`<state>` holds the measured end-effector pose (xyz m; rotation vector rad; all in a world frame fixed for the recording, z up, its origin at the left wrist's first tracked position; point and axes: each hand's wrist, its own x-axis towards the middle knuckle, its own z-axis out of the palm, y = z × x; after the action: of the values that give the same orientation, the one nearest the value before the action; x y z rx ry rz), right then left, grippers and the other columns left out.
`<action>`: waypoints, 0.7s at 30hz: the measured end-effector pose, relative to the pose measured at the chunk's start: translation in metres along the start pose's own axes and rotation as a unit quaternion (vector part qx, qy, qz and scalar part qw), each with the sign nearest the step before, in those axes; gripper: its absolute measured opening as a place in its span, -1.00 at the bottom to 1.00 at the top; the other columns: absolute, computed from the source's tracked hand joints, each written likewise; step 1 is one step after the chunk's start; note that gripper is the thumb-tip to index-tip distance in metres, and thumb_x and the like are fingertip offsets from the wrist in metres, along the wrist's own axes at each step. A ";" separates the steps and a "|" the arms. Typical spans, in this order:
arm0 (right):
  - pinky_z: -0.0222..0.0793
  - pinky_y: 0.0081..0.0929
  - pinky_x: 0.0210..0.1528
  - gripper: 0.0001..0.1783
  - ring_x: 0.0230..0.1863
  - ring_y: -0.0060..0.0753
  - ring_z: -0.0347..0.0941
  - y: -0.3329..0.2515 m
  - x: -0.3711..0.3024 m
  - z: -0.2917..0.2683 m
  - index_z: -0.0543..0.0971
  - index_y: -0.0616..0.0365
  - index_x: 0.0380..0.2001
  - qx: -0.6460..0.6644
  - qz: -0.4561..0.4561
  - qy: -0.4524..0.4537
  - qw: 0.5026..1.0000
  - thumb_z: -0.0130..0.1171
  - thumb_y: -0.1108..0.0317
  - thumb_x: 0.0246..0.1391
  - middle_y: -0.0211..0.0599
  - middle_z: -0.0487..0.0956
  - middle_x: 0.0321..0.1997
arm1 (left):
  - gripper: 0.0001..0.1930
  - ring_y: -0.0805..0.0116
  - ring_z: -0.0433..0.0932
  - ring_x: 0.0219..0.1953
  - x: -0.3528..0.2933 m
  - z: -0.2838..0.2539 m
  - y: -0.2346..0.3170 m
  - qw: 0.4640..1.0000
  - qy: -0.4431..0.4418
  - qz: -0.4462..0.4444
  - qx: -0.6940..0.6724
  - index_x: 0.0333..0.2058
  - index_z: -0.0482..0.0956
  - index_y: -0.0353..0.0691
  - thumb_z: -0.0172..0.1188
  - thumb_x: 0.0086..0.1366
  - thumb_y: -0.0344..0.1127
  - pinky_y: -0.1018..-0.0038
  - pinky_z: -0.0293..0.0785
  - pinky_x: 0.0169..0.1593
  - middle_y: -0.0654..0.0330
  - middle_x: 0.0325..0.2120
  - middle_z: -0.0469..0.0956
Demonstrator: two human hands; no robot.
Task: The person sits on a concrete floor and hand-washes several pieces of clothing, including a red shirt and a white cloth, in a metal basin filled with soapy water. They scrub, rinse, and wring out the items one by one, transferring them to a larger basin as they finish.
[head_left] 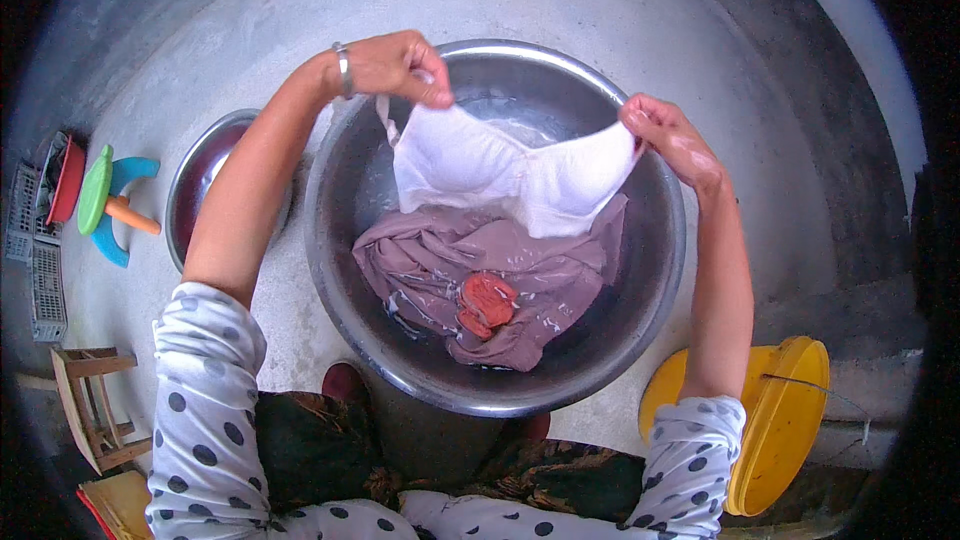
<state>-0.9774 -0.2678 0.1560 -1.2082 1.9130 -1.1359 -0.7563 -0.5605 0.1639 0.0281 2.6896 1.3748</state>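
Note:
A white bra [505, 165] is stretched between my two hands over a large metal basin [331, 292]. My left hand [395, 68] pinches its upper left edge, by a strap that hangs down. The upper right corner is gripped by the fingers of my right hand [672, 137]. Below the bra, a wet mauve cloth [540, 290] lies crumpled in the basin with streaks of suds on it. On top of that cloth sits a reddish-orange lump [487, 302], perhaps soap; its kind is unclear. Some soapy water shows at the basin's far side.
Left of the large basin stands a smaller metal basin [187, 180], partly behind my left arm. Farther left are a green, blue and orange plastic thing [96, 195], a red basin [67, 180] and a wooden stool [92, 405]. A yellow bucket [775, 420] is at lower right.

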 end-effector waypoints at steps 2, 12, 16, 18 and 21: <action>0.26 -0.63 -0.39 -0.83 -0.48 -0.65 0.31 0.015 0.024 0.014 0.48 0.14 -0.37 -0.024 -0.030 0.134 0.990 0.07 0.27 0.06 -0.53 0.42 -0.53 | -0.78 0.38 0.49 -0.40 0.020 0.000 -0.012 0.964 0.193 0.038 0.181 -0.38 0.60 -0.21 0.26 0.04 -0.22 0.49 0.40 -0.25 0.16 -0.47 0.56; 0.32 -0.21 -0.07 -0.50 -0.11 -0.10 0.43 0.097 -0.010 0.127 0.47 0.09 -0.25 -0.418 0.122 -0.109 0.894 0.25 -0.02 -0.21 -0.09 0.50 -0.17 | -0.61 0.08 0.43 -0.15 0.010 0.169 -0.081 0.937 0.053 -0.091 0.333 -0.30 0.46 -0.12 0.28 -0.07 -0.06 0.23 0.37 -0.11 0.09 -0.30 0.46; 0.33 -0.22 -0.08 -0.63 -0.11 -0.09 0.43 0.136 -0.013 0.129 0.46 0.08 -0.25 -0.417 0.076 -0.054 0.904 0.15 0.09 -0.09 -0.09 0.50 -0.24 | -0.56 0.08 0.42 -0.12 0.014 0.181 -0.121 0.941 0.072 -0.078 0.321 -0.21 0.44 -0.08 0.26 -0.05 -0.03 0.22 0.37 -0.10 0.10 -0.21 0.44; 0.34 -0.22 -0.10 -0.70 -0.13 -0.08 0.43 0.150 -0.003 0.117 0.46 0.06 -0.26 -0.382 0.068 -0.052 0.920 0.10 0.14 -0.05 -0.07 0.50 -0.28 | -0.54 0.07 0.41 -0.10 0.024 0.174 -0.129 0.931 0.045 -0.103 0.348 -0.16 0.44 -0.08 0.25 -0.04 -0.03 0.23 0.36 -0.07 0.07 -0.20 0.44; 0.34 -0.20 -0.12 -0.77 -0.14 -0.06 0.43 0.147 0.009 0.115 0.45 0.05 -0.28 -0.271 0.129 -0.024 0.954 0.03 0.22 -0.01 -0.05 0.49 -0.28 | -0.50 0.04 0.41 -0.09 0.026 0.167 -0.137 0.944 0.050 -0.144 0.293 -0.11 0.45 -0.08 0.23 -0.02 0.00 0.24 0.33 -0.03 0.03 -0.18 0.44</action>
<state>-0.9457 -0.2833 -0.0275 -1.1875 2.3450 -0.4483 -0.7576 -0.5044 -0.0459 -0.3724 2.9291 0.4792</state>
